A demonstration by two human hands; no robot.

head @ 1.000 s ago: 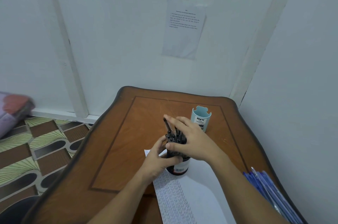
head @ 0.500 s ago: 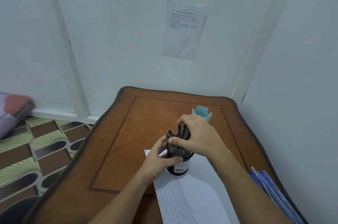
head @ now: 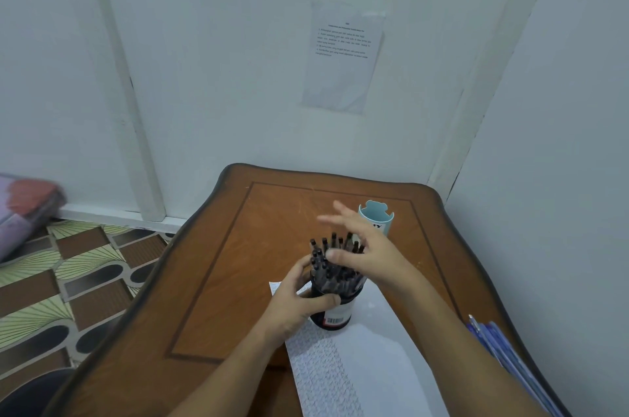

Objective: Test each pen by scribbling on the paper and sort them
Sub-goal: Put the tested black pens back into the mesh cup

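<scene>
Only a barcode shows on the pen cup (head: 337,315); the wall notice (head: 343,55) is illegible.

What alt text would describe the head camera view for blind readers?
A person's left hand grips a dark cup full of black pens standing on a paper sheet, while the right hand spreads open over the pen tops. A light blue holder stands behind; blue pens lie at right.

One wide-angle head view looks forward and down from above the near edge of the wooden table (head: 211,280), close over it, facing the white wall (head: 238,76) beyond
</scene>
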